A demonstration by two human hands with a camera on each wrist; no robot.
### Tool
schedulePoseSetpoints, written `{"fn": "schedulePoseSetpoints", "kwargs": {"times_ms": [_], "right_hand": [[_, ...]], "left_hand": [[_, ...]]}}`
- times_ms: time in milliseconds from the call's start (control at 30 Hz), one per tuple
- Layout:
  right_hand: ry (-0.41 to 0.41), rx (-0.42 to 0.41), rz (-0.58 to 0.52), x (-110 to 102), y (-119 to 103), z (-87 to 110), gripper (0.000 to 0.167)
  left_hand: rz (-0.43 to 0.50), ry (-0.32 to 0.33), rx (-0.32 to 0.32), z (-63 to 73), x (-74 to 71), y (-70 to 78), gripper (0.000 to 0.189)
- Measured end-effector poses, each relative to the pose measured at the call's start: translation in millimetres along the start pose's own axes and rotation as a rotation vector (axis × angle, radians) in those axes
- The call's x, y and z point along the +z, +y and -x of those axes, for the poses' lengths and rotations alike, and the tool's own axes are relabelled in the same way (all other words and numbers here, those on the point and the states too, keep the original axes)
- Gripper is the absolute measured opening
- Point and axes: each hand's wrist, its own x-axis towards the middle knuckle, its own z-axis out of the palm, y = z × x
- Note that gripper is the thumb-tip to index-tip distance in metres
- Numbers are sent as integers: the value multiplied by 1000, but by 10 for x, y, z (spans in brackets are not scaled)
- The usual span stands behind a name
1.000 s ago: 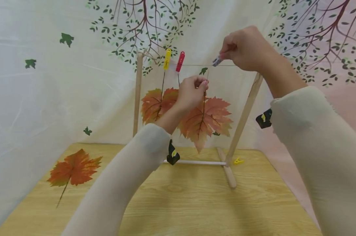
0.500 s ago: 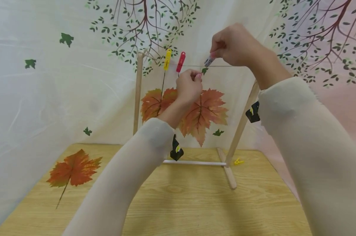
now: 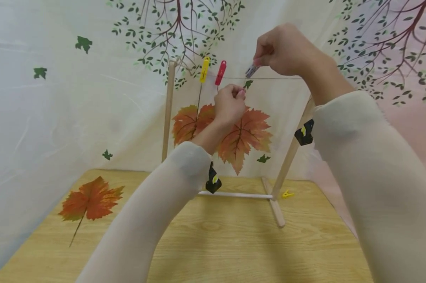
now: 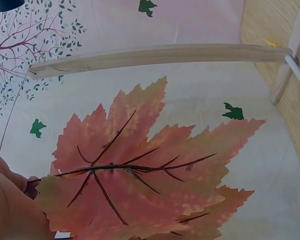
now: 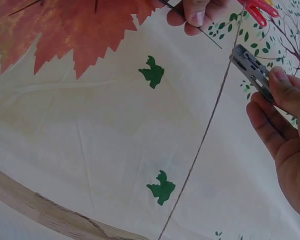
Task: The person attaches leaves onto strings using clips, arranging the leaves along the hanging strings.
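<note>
My left hand point(image 3: 229, 105) pinches the dark stem of an orange-red artificial maple leaf point(image 4: 135, 175), which hangs below the fingers. The stem's free tip sticks out past the fingertips toward the string point(image 5: 210, 117), as the right wrist view shows. Between thumb and fingers my right hand point(image 3: 287, 51) holds a grey clothespin point(image 5: 252, 72), its tip right at the string. To the left, a yellow clothespin point(image 3: 204, 70) and a red clothespin point(image 3: 220, 72) are clipped on the string. Leaves hang from them, partly hidden behind my left hand and its leaf.
The string runs between two wooden posts point(image 3: 168, 110), joined low down by a white rod point(image 3: 237, 195). Another maple leaf point(image 3: 92, 198) lies on the table point(image 3: 213, 243) at the left. A yellow clothespin point(image 3: 287, 194) lies beside the right foot of the stand.
Both hands have risen slightly, the leaf with them. My right hand has brought the grey clothespin leftward along the string, nearer the left hand and the stem tip.
</note>
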Motion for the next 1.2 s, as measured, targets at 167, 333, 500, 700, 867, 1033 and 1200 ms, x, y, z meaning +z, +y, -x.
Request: {"fn": "schedulePoseSetpoints", "kwargs": {"times_ms": [167,333,500,700,867,1033,1200], "right_hand": [[-18,46,-40,-33,15,25,18],[-41,22,-30,4,40,34,17],[-48,15,-42,36,70,39,17],[-50,27,-53,34,87,36,17],[-62,32,-61,49,94,29,17],[-68,31,-54,59,96,17,17],[-93,23,-38,77,86,-1,16]], "left_hand": [[3,-6,12,20,20,5,19],[-5,-9,34,25,22,14,19],[9,-7,56,13,28,4,18],[63,-17,65,-4,48,5,18],[77,-13,68,-12,79,3,19],[99,-14,62,-25,93,-12,21],[113,-10,64,-49,95,-46,21]]}}
